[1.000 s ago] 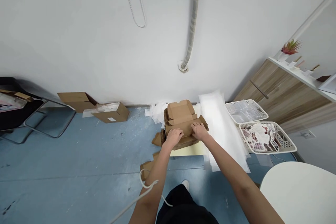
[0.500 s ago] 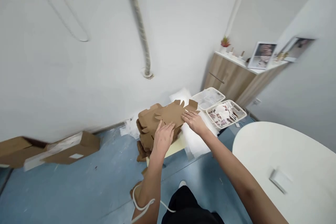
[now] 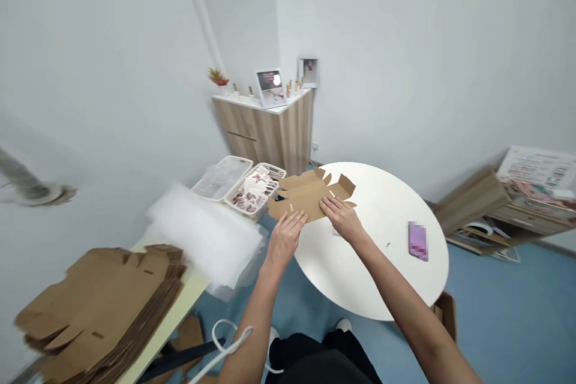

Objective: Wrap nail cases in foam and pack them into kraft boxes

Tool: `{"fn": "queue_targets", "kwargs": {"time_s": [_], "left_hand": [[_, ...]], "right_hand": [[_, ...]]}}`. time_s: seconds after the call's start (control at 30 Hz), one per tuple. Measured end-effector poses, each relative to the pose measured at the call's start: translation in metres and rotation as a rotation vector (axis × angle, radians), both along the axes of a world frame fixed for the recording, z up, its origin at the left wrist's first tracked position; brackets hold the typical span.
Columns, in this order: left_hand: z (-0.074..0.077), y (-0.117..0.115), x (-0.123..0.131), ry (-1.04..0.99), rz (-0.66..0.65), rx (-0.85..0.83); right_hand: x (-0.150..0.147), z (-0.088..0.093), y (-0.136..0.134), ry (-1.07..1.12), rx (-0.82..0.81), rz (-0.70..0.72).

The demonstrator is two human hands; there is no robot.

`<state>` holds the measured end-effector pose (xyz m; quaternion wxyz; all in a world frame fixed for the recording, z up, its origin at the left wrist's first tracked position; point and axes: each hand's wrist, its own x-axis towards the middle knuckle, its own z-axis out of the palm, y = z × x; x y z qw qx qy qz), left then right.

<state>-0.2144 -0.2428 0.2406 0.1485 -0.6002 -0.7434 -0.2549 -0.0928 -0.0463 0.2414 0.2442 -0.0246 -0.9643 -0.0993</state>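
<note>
A flat, unfolded brown cardboard box blank [image 3: 310,194] is held level over the left edge of a round white table [image 3: 382,252]. My left hand [image 3: 286,237] grips its near left edge with the fingers closed on it. My right hand [image 3: 342,219] holds its near right edge, fingers lying along the card. Both arms reach forward from the bottom of the head view.
A stack of more flat cardboard blanks [image 3: 103,306] lies at lower left, beside a heap of white foam sheets [image 3: 207,234]. Two white baskets [image 3: 252,189] sit behind them. A purple phone [image 3: 417,240] lies on the table. A wooden cabinet [image 3: 270,126] stands in the corner.
I have lifted one cardboard blank off the stack and turned right, carrying it from the floor pile to above the white table. Both hands stayed on it.
</note>
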Motion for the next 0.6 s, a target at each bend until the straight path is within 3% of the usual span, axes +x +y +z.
{"fn": "queue_targets", "kwargs": {"time_s": [0.13,0.27,0.4,0.5,0.6], "left_hand": [[-0.044,0.080,0.047,-0.021,-0.175,-0.021],[-0.097,0.132,0.088,-0.072,-0.307,-0.107],[-0.149,0.152,0.114,-0.108,-0.409,-0.238],[-0.185,0.151,0.125,-0.107,-0.475,-0.307],[-0.215,0.143,0.130,-0.098,-0.496,-0.361]], "right_hand": [[0.084,-0.043,0.054,-0.040,-0.046,-0.189],[0.148,-0.099,0.082,-0.134,-0.184,-0.344],[0.189,-0.160,0.080,-0.209,-0.302,-0.448],[0.207,-0.200,0.066,-0.244,-0.366,-0.499],[0.216,-0.229,0.050,-0.289,-0.421,-0.533]]}}
